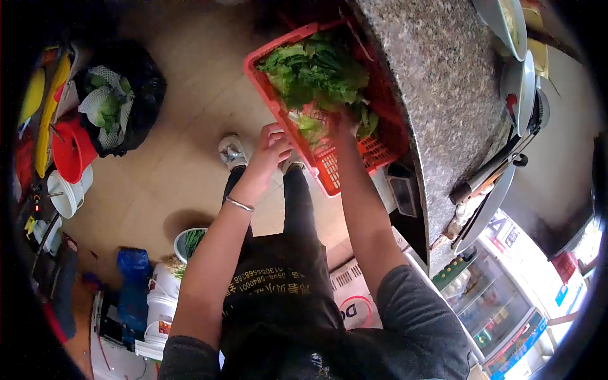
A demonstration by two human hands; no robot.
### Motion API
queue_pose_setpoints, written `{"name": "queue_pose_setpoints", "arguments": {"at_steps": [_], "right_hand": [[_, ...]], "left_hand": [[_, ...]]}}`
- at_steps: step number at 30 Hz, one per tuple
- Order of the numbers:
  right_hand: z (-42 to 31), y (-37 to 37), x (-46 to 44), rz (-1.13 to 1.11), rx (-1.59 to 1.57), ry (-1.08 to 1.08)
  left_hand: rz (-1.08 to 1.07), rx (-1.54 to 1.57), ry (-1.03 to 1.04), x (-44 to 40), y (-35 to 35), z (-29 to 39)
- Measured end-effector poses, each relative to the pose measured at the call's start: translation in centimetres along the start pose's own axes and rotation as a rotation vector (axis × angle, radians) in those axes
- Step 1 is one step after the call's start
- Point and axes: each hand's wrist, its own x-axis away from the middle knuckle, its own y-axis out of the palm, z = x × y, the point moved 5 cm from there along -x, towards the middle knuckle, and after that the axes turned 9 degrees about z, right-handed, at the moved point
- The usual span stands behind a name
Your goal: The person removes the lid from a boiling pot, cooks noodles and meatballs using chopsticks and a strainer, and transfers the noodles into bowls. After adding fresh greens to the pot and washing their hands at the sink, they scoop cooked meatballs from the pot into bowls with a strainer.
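Observation:
A red plastic basket (pixel 329 168) with slotted walls sits tilted beside the stone counter. Leafy green lettuce (pixel 316 69) fills its far part, with a paler leaf (pixel 308 126) nearer to me. My left hand (pixel 273 151) is at the basket's left rim, its fingers bent against the edge; a silver bangle circles that wrist. Inside the basket, my right hand (pixel 342 123) reaches among the leaves. Motion smears it, and greens partly cover its fingers, so its grip does not show.
The granite counter (pixel 437 82) runs along the right, holding plates (pixel 520 95) and a dark-handled utensil (pixel 472 187). At left stand a black bag (pixel 149 85) with netted greens and a red bucket (pixel 71 149). White buckets (pixel 161 310) and a tub of green stalks (pixel 183 244) stand lower left.

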Motion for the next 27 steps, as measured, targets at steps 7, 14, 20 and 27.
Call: {"name": "queue_pose_setpoints", "arguments": {"at_steps": [7,14,20,27], "right_hand": [[-1.5,1.5,0.3,-0.272,0.636,-0.618],[-0.1,4.3,10.8,-0.308,1.335,-1.250],[-4.0,7.8,16.0,-0.474,1.573,-1.006],[-4.5,-2.1,10.9,-0.303,1.341,-1.142]], "left_hand": [[-0.011,-0.017,0.029,0.0,0.3,0.3],[-0.049,0.043,0.035,0.3,1.5,0.7],[-0.022,-0.044,0.048,0.7,1.8,1.6],[0.008,-0.063,0.021,0.3,1.8,1.4]]}}
